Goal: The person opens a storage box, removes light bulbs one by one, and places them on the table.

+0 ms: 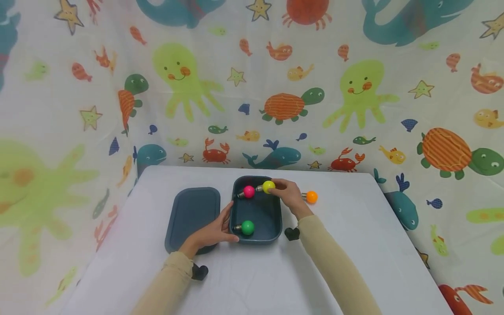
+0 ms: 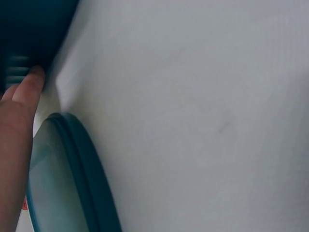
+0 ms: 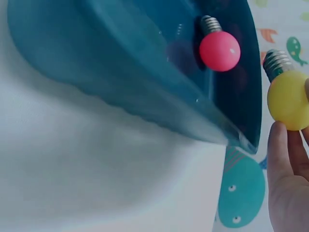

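Note:
My right hand [image 1: 289, 195] pinches the round globe of a yellow light bulb [image 1: 268, 187] over the far right corner of a dark blue box [image 1: 265, 218]. In the right wrist view the yellow bulb [image 3: 289, 100] is above the rim, its screw base pointing up and left. Inside the box lie a pink bulb [image 1: 249, 191] near the far left corner and a green bulb [image 1: 247, 227] near the front left. The left hand [image 1: 216, 229] rests against the box's left wall with its thumb and fingers spread; in the left wrist view its fingers [image 2: 30, 89] touch the outside.
A dark blue lid [image 1: 194, 214] lies flat on the white table [image 1: 244, 280] left of the box. An orange bulb [image 1: 311, 197] lies right of the box, beside the right hand. A curtain with sea animals [image 1: 236, 127] hangs behind the table's far edge.

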`<state>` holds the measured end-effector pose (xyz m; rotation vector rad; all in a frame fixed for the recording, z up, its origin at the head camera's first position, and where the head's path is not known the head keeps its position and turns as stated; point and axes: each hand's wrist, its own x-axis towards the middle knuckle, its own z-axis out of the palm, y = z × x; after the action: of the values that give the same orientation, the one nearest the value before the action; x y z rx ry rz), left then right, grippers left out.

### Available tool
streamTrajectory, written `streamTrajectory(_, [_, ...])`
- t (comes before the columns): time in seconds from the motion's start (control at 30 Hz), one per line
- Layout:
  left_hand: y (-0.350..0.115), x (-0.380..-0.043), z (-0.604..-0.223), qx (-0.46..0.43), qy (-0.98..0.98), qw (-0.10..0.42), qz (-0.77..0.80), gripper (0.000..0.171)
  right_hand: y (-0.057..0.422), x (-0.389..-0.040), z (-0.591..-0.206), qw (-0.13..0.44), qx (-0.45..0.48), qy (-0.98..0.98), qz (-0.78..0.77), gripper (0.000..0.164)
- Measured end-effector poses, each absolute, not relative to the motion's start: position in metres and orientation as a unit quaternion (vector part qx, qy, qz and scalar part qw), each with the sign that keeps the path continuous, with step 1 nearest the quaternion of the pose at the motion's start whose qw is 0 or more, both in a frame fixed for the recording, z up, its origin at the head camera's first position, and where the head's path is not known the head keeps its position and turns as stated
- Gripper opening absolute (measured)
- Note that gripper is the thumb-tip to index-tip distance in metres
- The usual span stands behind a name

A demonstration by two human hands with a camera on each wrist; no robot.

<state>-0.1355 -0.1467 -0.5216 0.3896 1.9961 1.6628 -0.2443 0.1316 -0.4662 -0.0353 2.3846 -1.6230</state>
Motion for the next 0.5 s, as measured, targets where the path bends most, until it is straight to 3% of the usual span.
streamTrajectory(0.4, [-0.141,-0.125,-0.521,0.133,0.738,0.248,0.613,0.115,0.154,-0.234,-0.47,0.136,0.023,0.797,-0.587,0.049])
streamTrajectory(0.5, [-0.146,-0.138,-0.524,0.138,0.737,0.254,0.611,0.114,0.154,-0.24,-0.474,0.125,0.033,0.795,-0.593,0.05])
